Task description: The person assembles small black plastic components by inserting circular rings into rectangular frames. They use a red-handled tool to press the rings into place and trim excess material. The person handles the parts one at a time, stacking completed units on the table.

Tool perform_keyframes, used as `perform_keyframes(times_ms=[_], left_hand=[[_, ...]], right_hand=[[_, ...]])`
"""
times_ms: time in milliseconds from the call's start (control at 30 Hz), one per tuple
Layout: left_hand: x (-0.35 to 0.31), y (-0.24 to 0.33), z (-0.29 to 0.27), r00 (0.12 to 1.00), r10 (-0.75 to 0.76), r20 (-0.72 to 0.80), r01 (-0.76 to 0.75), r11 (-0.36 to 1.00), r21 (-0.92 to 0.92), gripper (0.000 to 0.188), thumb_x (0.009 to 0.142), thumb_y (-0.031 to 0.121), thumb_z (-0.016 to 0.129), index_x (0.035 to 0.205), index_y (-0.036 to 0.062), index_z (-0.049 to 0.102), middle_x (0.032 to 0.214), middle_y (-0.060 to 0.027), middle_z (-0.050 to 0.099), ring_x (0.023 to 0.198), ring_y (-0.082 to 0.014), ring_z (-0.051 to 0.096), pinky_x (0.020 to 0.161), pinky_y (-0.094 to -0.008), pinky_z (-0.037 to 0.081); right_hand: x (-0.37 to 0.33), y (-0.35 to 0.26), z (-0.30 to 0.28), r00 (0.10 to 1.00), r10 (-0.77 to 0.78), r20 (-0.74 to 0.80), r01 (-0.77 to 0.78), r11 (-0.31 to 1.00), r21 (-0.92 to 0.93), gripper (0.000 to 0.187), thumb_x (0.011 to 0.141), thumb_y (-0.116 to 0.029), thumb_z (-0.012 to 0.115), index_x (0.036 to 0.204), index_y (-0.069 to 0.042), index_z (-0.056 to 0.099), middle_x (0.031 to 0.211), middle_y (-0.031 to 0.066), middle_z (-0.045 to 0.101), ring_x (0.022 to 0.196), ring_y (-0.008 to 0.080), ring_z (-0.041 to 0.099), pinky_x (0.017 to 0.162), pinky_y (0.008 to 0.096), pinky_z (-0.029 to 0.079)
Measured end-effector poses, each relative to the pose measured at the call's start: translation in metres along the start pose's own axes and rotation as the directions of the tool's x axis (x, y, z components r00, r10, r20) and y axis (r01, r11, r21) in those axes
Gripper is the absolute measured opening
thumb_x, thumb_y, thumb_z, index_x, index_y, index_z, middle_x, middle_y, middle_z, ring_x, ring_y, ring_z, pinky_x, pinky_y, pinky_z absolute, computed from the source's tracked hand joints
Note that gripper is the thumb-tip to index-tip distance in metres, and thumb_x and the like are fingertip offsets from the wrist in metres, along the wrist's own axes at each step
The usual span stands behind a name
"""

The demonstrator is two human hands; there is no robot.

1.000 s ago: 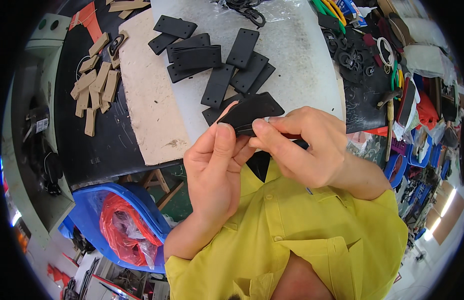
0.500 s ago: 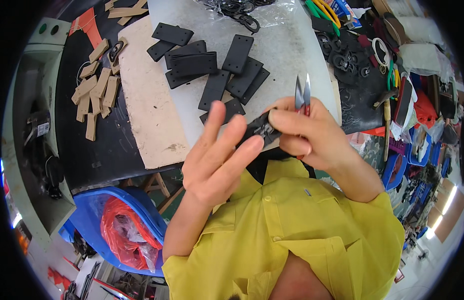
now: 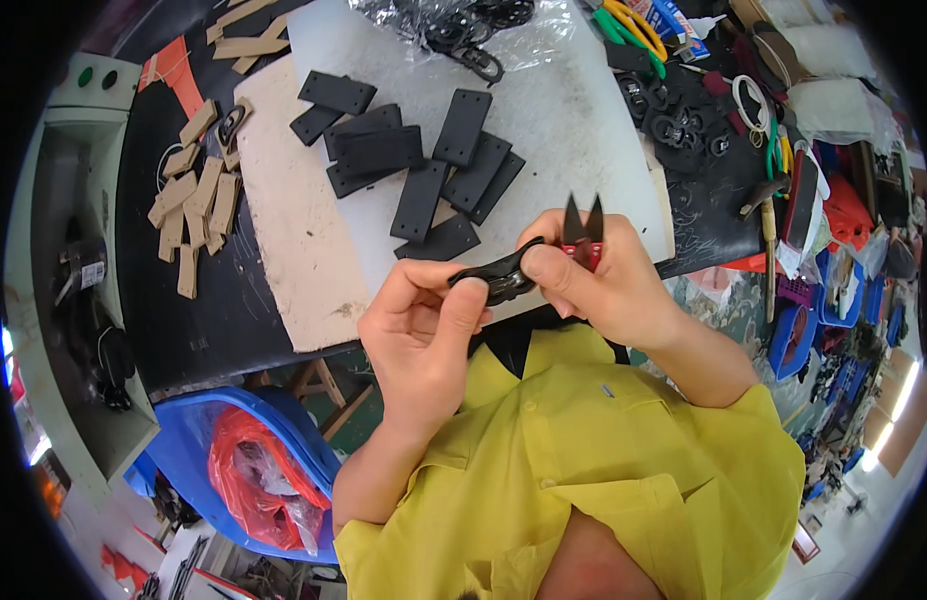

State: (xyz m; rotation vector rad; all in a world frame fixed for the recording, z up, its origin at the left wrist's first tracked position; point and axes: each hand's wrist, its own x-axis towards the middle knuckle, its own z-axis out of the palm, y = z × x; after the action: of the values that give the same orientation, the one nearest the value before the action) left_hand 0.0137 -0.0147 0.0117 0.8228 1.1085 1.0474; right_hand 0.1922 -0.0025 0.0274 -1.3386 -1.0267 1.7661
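Note:
Both my hands hold a black strip (image 3: 498, 268) with a shiny dark fitting on it, in front of my chest. My left hand (image 3: 418, 325) pinches its left end between thumb and curled fingers. The other end is gripped by my right hand (image 3: 608, 280), thumb on top. That hand also keeps a pair of thread snips (image 3: 584, 240) with red handles against its fingers, blades parted and pointing away from me. Just beyond the hands lies a loose pile of flat black rectangular pieces (image 3: 419, 200) with small holes, on a whitish sheet (image 3: 563, 150).
Tan strips (image 3: 196, 205) lie scattered at the left. Black rings and hooks (image 3: 473, 40) sit on clear plastic at the far edge. More black fittings (image 3: 678, 120), pliers-like handles (image 3: 633, 30) and a hammer (image 3: 768, 195) are at the right. A blue bin (image 3: 173, 440) stands below left.
My left hand had its fingers spread beside the strip; now they have closed on its left end. The strip has turned more level, and the snips have shifted slightly nearer and left.

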Motion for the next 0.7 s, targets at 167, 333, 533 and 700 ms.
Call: perform_keyframes(times_ms=[167,333,533,700], left_hand=[[0.07,0.027,0.021,0.765,0.531,0.365,-0.634,0.524,0.569,0.009,0.08,0.0,0.064,0.089,-0.0005,0.064,0.074,-0.0056,0.063,0.063,-0.0098,0.057,0.061,-0.0225,0.045],[0.146,0.039,0.035,0.531,0.443,0.722,-0.758,-0.133,0.639,0.027,0.067,-0.008,0.057,0.089,0.0056,0.067,0.088,-0.0033,0.061,0.082,-0.0244,0.054,0.074,-0.0341,0.044],[0.164,0.043,0.038,0.371,0.56,0.74,-0.783,-0.239,0.574,0.022,0.069,-0.002,0.064,0.088,0.0092,0.068,0.081,-0.0021,0.06,0.084,-0.0214,0.054,0.077,-0.0317,0.04],[0.117,0.054,0.044,0.723,0.533,0.44,-0.674,0.402,0.62,0.019,0.079,-0.004,0.061,0.095,0.0055,0.065,0.077,-0.0049,0.057,0.07,-0.0139,0.056,0.06,-0.0238,0.043]], right_hand=[[0.013,-0.011,-0.068,0.851,-0.261,-0.456,0.178,0.96,-0.217,0.029,0.089,-0.032,0.059,0.081,-0.004,0.061,0.056,-0.0053,0.048,0.046,-0.0001,0.036,0.039,0.0191,0.025],[0.022,-0.016,-0.143,0.763,-0.148,-0.629,-0.107,0.931,-0.349,0.031,0.086,-0.031,0.063,0.079,-0.001,0.063,0.049,-0.0046,0.043,0.046,0.0036,0.042,0.042,0.0203,0.03],[0.025,0.019,-0.135,0.554,-0.805,-0.214,0.082,0.309,-0.948,0.03,0.067,-0.019,0.078,0.096,-0.012,0.068,0.091,0.004,0.058,0.062,0.0168,0.058,0.052,0.0268,0.047],[0.029,0.011,-0.123,0.519,-0.827,-0.217,-0.118,0.183,-0.976,0.033,0.067,-0.012,0.076,0.099,-0.016,0.068,0.091,0.0016,0.058,0.055,0.015,0.052,0.05,0.0268,0.046]])
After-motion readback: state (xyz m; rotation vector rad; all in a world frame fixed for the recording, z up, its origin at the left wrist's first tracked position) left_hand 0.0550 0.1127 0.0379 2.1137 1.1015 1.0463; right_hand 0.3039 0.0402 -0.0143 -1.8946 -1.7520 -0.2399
